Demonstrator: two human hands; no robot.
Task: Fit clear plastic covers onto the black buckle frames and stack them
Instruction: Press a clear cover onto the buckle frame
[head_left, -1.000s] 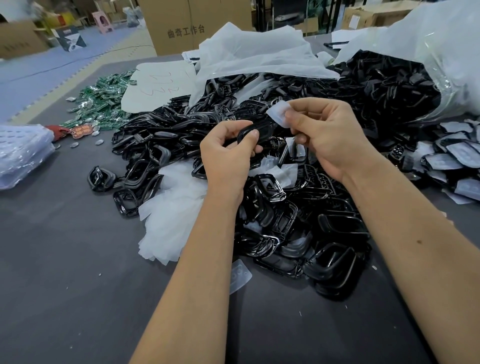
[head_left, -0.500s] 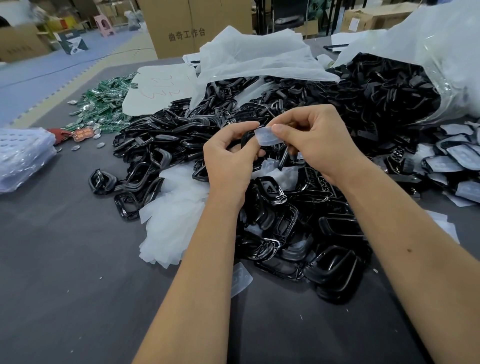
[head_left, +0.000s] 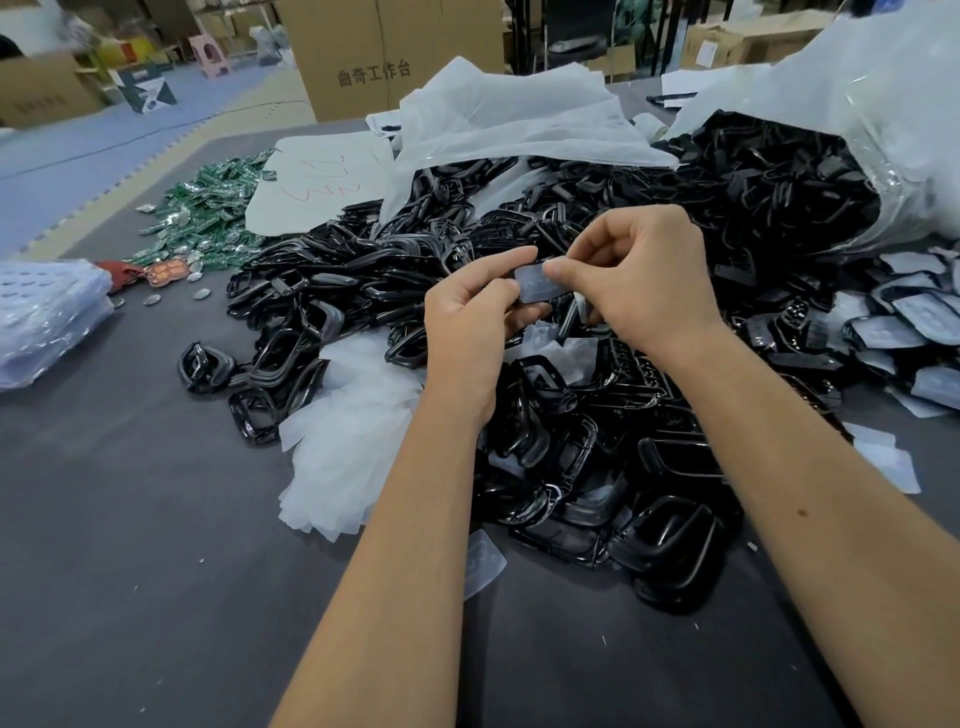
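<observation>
Fingers of the left hand (head_left: 467, 317) and right hand (head_left: 644, 280) pinch one clear cover (head_left: 537, 283) at frame centre, seemingly over a mostly hidden black frame (head_left: 524, 316). Fitting is under way; next likely calls for pressing it home.

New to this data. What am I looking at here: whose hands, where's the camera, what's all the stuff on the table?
There is no robot here. A person works with bare hands, and the single camera sits on their head, looking forward and down, so both forearms reach in from the bottom of the picture.

The left hand grips a black buckle frame, mostly hidden by the fingers. The right hand pinches a clear plastic cover and holds it against that frame, apparently to fit it on.

On the dark table lies a big heap of loose black frames, spilling from a clear bag at the right. Frames with covers already fitted lie at the far right. White plastic sheets sit among the heap, and green circuit boards lie at the far left.
</observation>
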